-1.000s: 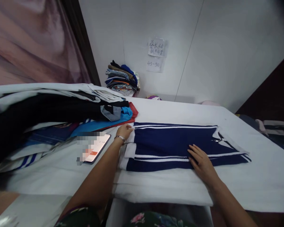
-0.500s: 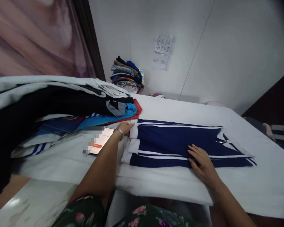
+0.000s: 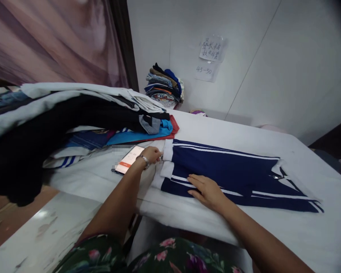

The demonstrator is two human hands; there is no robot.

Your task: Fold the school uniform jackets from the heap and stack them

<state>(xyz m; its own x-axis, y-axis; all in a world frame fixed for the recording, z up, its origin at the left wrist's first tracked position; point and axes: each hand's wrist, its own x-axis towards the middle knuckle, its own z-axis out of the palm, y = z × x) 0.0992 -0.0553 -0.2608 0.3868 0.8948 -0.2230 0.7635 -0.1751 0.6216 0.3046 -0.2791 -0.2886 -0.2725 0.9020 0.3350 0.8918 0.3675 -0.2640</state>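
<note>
Navy garment: my navy garment [image 3: 221, 163] lay spread along the near edge of the white-covered worktop [image 3: 230, 127], its white bands [image 3: 167, 150] toward the left end and its neck opening [image 3: 290, 184] toward the right edge.
Garment trim: white stripes [image 3: 284, 196] ran lengthwise down both long sides, and a small metallic piece [image 3: 275, 176] showed beside the neck.
Right grip: my right grip [image 3: 206, 189] rested released, palm down and fingers spread, on the stripe nearest the worktop's near edge.
Left grip: my left grip [image 3: 152, 154] was at the uppermost white band with its fingers curled; I could not tell whether they pinched the cloth.
Left wrist: a metallic band [image 3: 144, 161] circled it.
Phone: a lit phone [image 3: 127, 161] lay just beside that wrist, between the near edge and the clothes heap.
Clothes heap: the clothes heap [image 3: 102, 113], white, black, blue and red, covered the left end, some black cloth hanging past the near edge.
Folded stack: a folded stack [image 3: 163, 85] stood at the far edge, near the wall [image 3: 258, 41].
Wall notes: two handwritten paper notes [image 3: 211, 49], one above the other, the lower reading 45-50.
</note>
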